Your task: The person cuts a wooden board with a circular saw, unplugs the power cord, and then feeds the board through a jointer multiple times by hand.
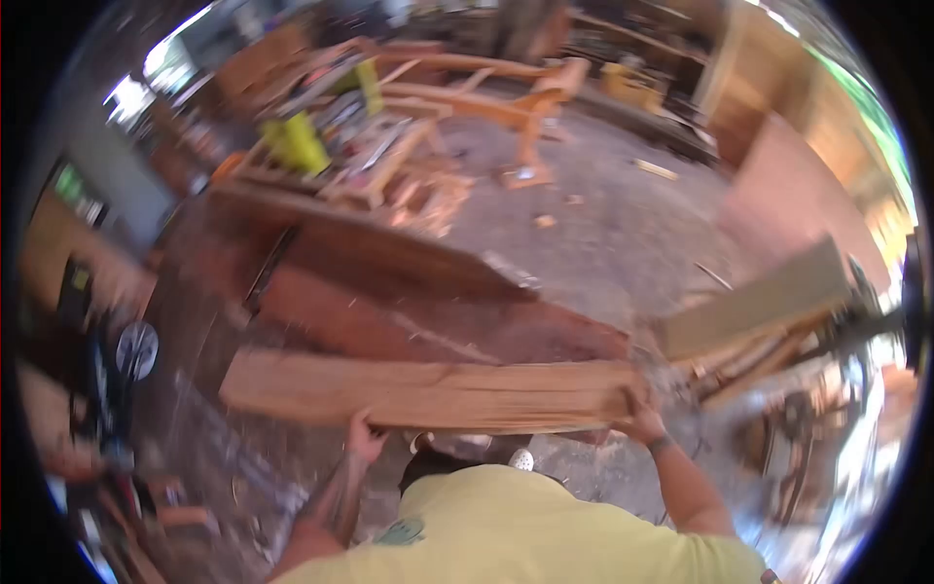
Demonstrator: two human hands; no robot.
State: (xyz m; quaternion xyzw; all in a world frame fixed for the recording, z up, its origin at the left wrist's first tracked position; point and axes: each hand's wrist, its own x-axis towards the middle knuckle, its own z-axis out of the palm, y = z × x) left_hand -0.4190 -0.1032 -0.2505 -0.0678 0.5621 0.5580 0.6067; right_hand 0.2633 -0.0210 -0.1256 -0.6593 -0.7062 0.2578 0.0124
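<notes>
A long, thick wooden plank [428, 392] lies crosswise in front of my body, held in both hands. My left hand [366, 438] grips its near edge left of the middle, with the thumb up against the wood. At the plank's right end my right hand [639, 417] is wrapped round the corner. Just beyond the plank sits a reddish-brown flat surface [379, 321] with an upright dark board [370, 238] along its far side. The plank overlaps the near part of that surface in this view.
A wooden frame [467, 97] stands on the floor at the back, near a workbench with tools and yellow-green pieces [297, 144]. Wood shavings [428, 200] lie beside it. At right are a stack of boards [759, 307] and a leaning plywood sheet [803, 200]. A wheel-like disc [137, 350] is at left.
</notes>
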